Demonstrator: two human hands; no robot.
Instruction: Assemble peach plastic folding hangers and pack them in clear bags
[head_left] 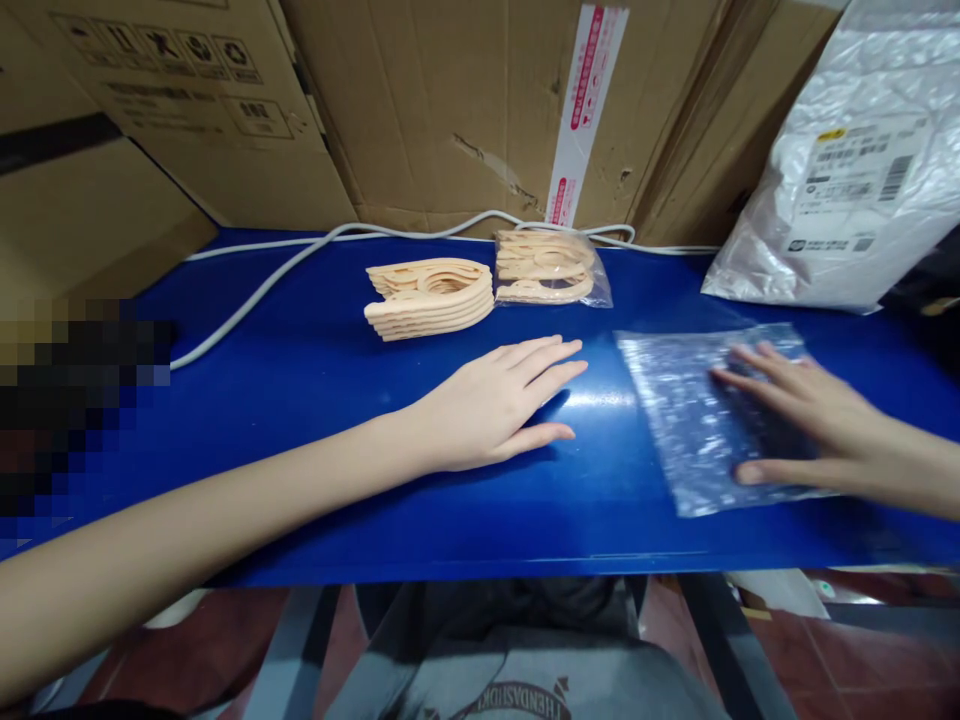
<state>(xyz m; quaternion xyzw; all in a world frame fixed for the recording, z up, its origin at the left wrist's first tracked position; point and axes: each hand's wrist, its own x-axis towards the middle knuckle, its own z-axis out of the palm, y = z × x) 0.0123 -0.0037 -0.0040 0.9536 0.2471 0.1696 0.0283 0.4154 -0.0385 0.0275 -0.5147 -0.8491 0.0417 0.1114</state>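
My left hand is over the middle of the blue table, fingers apart, holding nothing. Just behind it lies a stack of cream plastic folding hangers. Touching that stack on the right is a clear bag of similar hangers. My right hand is spread over a flat, crinkled clear plastic bag on the right half of the table. Its fingers are slightly blurred and seem to rest on the plastic.
A white cable runs along the back of the blue table. Cardboard boxes stand behind it. At the back right leans a white bubble mailer with a label. Something dark and pixelated is at the left edge.
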